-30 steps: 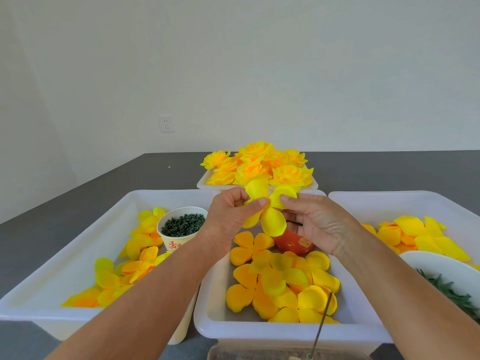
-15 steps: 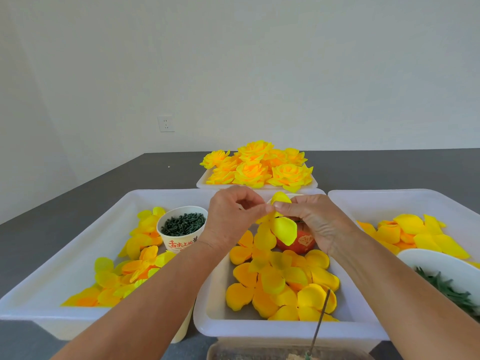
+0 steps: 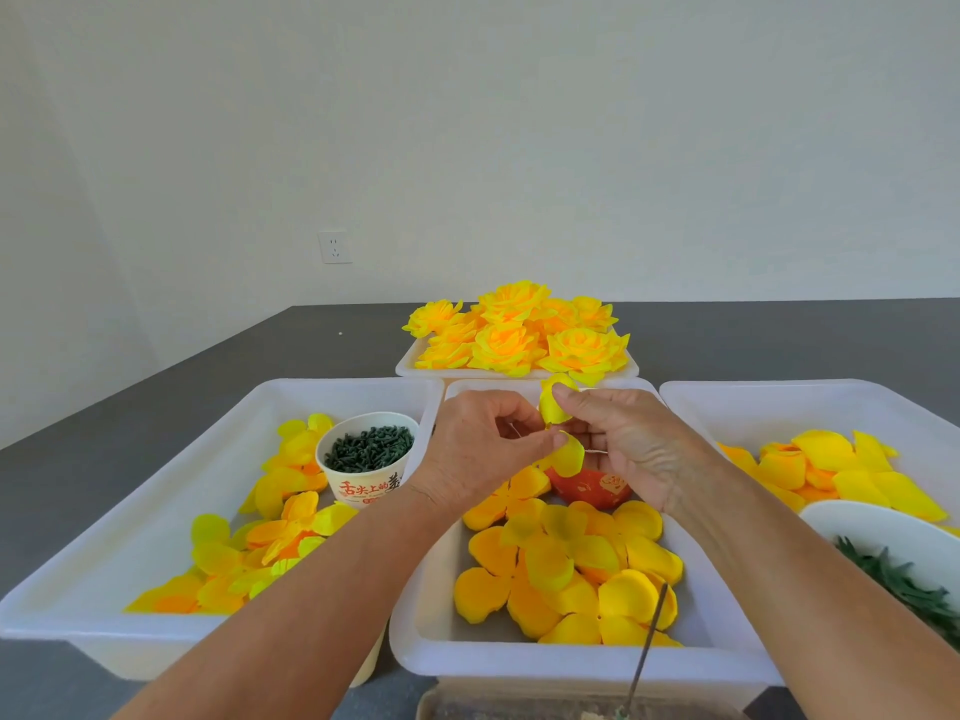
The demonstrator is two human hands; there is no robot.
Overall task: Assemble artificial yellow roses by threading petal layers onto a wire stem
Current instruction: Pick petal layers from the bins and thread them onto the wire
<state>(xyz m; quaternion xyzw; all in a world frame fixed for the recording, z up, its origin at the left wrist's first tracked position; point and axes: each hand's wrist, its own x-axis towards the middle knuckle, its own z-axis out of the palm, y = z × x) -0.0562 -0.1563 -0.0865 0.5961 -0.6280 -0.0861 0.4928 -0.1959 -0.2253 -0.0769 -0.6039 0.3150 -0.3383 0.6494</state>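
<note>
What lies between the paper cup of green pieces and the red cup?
In the head view, the left hand lies between the paper cup and the red cup.

Single view: head-worn wide-angle camera, looking forward and down across a dark grey tabletop (image 3: 156,407) toward a plain white wall (image 3: 467,122). Both bare forearms enter from the bottom edge and converge at frame centre, so the viewpoint sits just behind and above the hands. Closest to the lens: the near rim of the white plastic middle tray (image 3: 519,667), at the bottom edge. Farthest on the table: a white tray of finished yellow fabric roses (image 3: 519,335). Wide-angle bending shows at the frame edges. No second view, so no shared coverage.
</note>
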